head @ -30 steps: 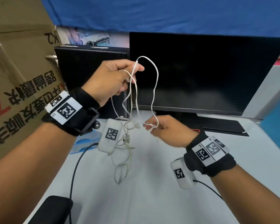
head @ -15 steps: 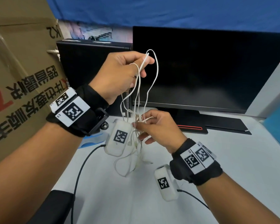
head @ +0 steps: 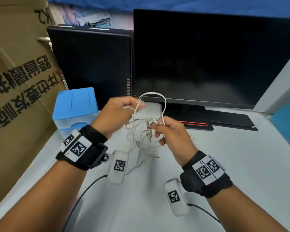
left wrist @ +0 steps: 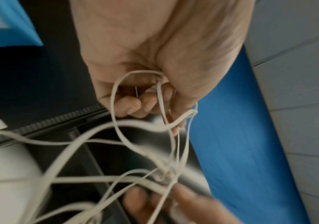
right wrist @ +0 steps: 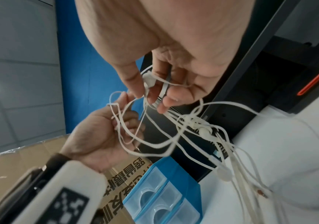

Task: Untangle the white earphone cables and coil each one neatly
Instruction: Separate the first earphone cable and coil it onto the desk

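Note:
A tangle of thin white earphone cables (head: 141,131) hangs between my two hands above the white table (head: 233,164). My left hand (head: 117,114) grips several strands in curled fingers, and a loop (head: 157,96) arches from it over to the right hand. In the left wrist view the cables (left wrist: 160,98) pass through the closed fingers. My right hand (head: 167,131) pinches a strand with an earbud (right wrist: 148,78) between thumb and fingertips. A knot with another earbud (right wrist: 202,130) hangs just below. The lower strands trail down onto the table (head: 139,164).
A black monitor (head: 208,56) stands close behind the hands, with its flat base (head: 224,118) on the table. A black computer case (head: 90,64) and a blue drawer box (head: 75,108) are at the left. A big cardboard box (head: 15,81) fills the far left.
Both hands have dropped lower toward the table, and the left hand has come down nearer the right. The tall cable loop is now short. The blue drawer box has come into view.

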`<state>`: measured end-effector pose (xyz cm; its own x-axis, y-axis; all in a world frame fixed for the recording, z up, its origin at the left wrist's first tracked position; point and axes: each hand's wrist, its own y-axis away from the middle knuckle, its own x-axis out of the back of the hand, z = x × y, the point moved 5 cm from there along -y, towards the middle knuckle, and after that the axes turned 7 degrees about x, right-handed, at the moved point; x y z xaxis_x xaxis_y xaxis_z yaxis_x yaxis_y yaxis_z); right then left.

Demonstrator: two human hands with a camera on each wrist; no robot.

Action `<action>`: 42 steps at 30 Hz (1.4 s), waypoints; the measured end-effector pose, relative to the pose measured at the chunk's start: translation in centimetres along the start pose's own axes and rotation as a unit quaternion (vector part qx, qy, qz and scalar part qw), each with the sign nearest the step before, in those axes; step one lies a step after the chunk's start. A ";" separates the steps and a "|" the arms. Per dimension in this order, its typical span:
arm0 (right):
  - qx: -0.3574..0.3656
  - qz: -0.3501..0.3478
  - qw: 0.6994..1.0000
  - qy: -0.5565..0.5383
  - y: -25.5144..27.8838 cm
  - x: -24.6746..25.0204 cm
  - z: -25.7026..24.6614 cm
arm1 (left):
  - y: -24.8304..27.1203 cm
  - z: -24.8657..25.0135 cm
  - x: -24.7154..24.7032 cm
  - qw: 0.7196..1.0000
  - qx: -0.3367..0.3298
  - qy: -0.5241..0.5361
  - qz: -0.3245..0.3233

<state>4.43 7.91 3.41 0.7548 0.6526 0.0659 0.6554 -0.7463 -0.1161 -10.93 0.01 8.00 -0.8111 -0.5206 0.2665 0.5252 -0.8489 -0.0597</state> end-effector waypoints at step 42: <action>0.035 -0.062 0.991 0.116 1.1 4.8 -0.5 | 0.2 7.7 -0.6 0.996 -0.070 0.006 -0.047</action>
<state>8.81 10.18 4.09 0.6597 0.6848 0.3095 0.7461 -0.6460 -0.1610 -8.41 0.85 15.20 -0.8585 -0.4381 0.2664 0.4061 -0.8982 -0.1683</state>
